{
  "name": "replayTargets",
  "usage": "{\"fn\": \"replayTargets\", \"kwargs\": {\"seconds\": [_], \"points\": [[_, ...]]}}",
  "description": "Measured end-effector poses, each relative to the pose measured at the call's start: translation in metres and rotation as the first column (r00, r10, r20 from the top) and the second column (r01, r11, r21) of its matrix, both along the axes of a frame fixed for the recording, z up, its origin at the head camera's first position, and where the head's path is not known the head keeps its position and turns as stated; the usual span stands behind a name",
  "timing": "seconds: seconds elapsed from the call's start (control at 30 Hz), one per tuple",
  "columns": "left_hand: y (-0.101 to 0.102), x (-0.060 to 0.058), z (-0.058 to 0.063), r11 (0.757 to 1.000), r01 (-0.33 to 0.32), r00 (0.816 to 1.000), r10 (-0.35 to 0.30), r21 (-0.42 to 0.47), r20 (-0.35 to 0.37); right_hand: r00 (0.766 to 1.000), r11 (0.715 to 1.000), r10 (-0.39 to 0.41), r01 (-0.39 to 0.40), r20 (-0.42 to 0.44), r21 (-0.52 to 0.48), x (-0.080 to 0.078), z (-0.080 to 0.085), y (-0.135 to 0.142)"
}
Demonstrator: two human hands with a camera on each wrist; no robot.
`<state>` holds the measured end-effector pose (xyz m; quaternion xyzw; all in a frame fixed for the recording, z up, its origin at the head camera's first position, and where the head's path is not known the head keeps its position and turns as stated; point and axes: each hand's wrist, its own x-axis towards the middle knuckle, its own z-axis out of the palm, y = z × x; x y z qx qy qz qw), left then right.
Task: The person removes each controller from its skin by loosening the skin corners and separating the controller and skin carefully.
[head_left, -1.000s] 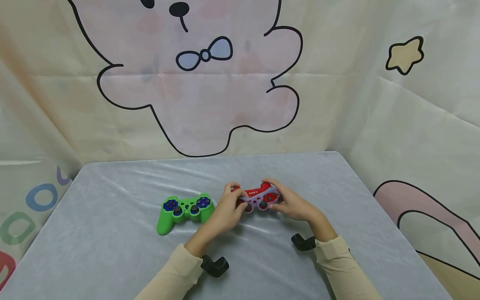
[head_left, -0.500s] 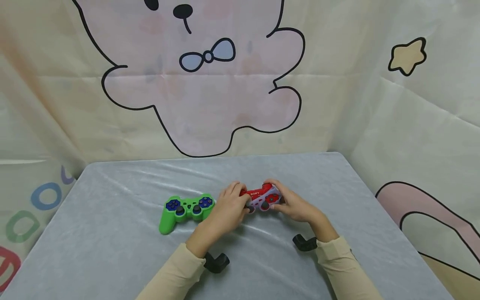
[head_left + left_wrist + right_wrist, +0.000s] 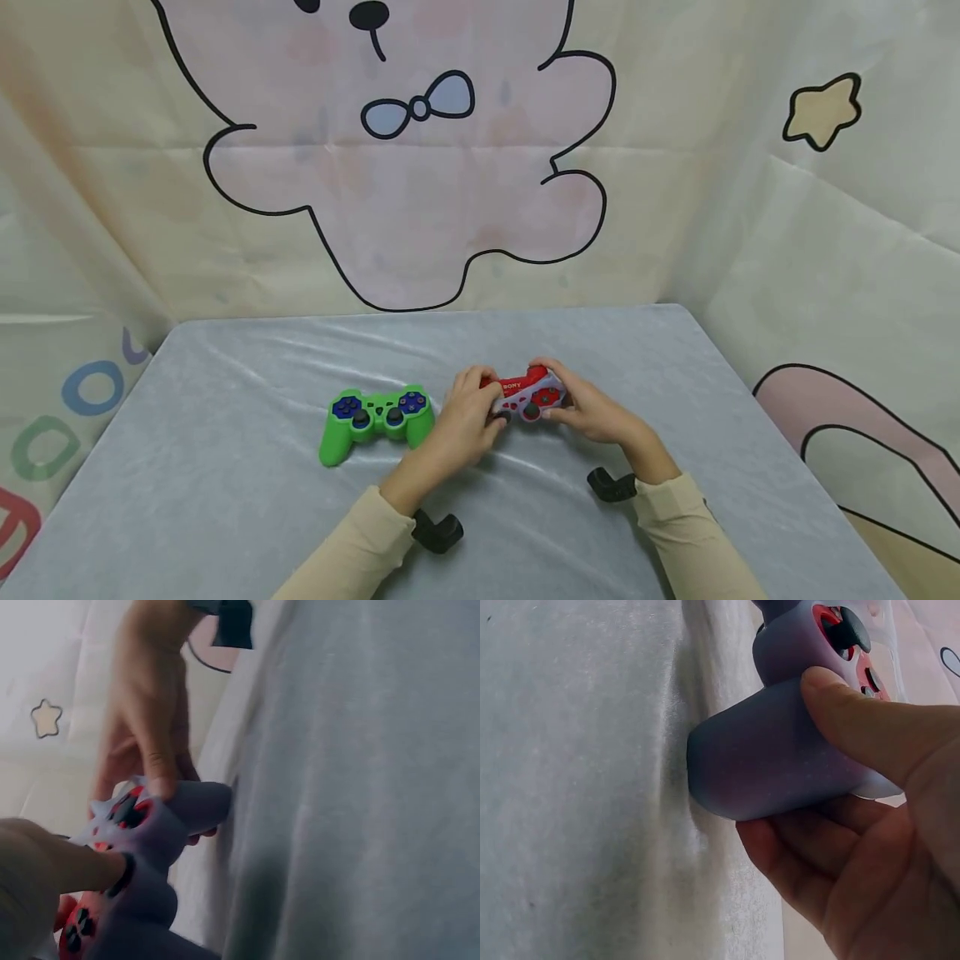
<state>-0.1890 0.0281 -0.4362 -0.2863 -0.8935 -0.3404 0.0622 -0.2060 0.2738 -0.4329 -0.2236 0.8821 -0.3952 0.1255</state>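
Observation:
In the head view, a red game controller (image 3: 514, 385) is held tilted over the table, its top edge bare red. A translucent purplish silicone cover (image 3: 757, 757) wraps its front and right grip. My right hand (image 3: 596, 412) grips that right end, thumb on the front and fingers behind. My left hand (image 3: 467, 417) holds the left end, fingers over the top edge. In the left wrist view, the left thumb (image 3: 90, 870) presses at a black thumbstick by the cover's opening. The left grip is mostly hidden behind the left hand in the head view.
A green game controller (image 3: 378, 402) with blue button areas lies left of the left hand, close to it. Grey cloth covers the table (image 3: 225, 483). Black wrist mounts (image 3: 438, 533) stick out from both sleeves. A printed curtain (image 3: 660, 167) hangs behind.
The left hand has shifted slightly right along the red controller, its thumb moving over the left stick area. The right hand keeps its grip. The green controller stays put.

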Motion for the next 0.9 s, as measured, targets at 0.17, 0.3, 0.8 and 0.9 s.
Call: {"fn": "replayTargets", "kwargs": {"seconds": [0.17,0.3,0.8,0.9], "points": [[0.005,0.004,-0.002,0.996,-0.078,0.988,0.072,-0.037,-0.134,1.0,1.0,-0.011,0.011,0.007,0.007,-0.001,0.001,0.002],[0.006,0.004,-0.004,0.995,-0.082,0.979,0.071,-0.049,-0.189,1.0,1.0,-0.004,0.004,0.02,-0.005,-0.001,0.001,0.003],[0.01,0.005,-0.013,0.998,-0.07,0.95,0.068,0.006,-0.304,0.999,0.998,0.015,-0.012,0.046,-0.063,-0.003,0.0,0.005],[0.01,0.005,-0.014,0.995,-0.089,0.95,0.072,-0.042,-0.303,0.999,0.998,0.013,-0.01,0.044,-0.054,-0.004,0.0,0.005]]}}
